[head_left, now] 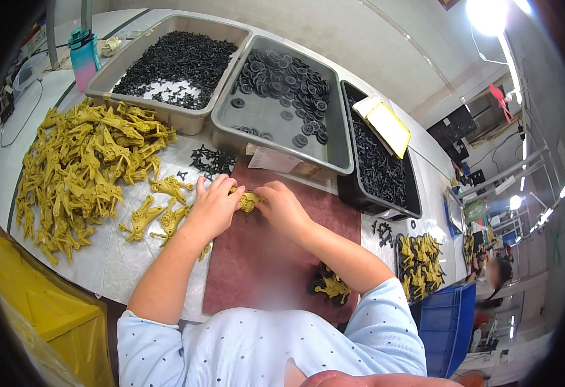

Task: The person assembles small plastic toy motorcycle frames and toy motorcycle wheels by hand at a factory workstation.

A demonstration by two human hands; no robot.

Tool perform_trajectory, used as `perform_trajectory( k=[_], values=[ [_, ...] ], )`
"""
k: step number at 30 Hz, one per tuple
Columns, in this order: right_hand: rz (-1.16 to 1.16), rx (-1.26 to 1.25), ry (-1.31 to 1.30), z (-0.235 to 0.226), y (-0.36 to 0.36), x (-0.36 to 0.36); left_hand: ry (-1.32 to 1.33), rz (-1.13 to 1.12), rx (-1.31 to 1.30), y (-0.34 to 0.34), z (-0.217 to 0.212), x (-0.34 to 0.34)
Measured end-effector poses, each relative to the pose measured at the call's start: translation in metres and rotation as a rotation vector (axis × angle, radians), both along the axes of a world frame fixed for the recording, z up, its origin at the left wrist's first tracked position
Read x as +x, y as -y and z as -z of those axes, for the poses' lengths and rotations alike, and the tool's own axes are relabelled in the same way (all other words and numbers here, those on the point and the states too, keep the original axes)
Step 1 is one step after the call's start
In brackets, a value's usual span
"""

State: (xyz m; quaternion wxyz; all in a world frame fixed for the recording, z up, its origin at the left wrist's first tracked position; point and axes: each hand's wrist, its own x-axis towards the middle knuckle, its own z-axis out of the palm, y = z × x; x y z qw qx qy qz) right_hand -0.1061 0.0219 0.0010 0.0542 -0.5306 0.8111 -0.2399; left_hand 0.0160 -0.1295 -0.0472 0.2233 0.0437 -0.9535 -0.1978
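Note:
Between my two hands is a yellow plastic part [249,202], held over the reddish-brown mat [237,277]. My left hand [215,205] grips its left end with bent fingers. From the other side, my right hand [284,205] has its fingers closed on the right end. My fingers hide much of the part's shape. Beside my left hand lie several loose yellow plastic parts [171,220], and small black pieces [210,161] are scattered just beyond it. Under my right forearm, a yellow part with black pieces on it [331,288] rests on the mat.
A big heap of yellow parts [86,168] covers the left. Along the back stand a grey bin [195,115] of small black pieces, a grey bin [231,132] of black wheels and a black bin [386,209]. More yellow parts [418,264] lie at right, near a blue crate [447,329].

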Motion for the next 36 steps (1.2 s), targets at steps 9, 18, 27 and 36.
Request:
perform_trajectory(
  k=[9, 18, 27, 36],
  values=[
    [-0.01, -0.003, -0.005, -0.002, 0.003, 0.002, 0.053, -0.013, -0.058, 0.0, -0.005, 0.003],
    [0.12, 0.168, -0.187, 0.005, 0.014, 0.0, 0.04, -0.043, -0.021, -0.007, 0.002, -0.005],
    [0.034, 0.069, -0.223, 0.003, 0.012, -0.001, 0.02, -0.02, 0.002, -0.007, 0.003, -0.004],
    [0.073, 0.291, 0.037, -0.024, -0.028, 0.051, 0.174, 0.017, -0.01, -0.014, -0.018, 0.006]
  ],
)
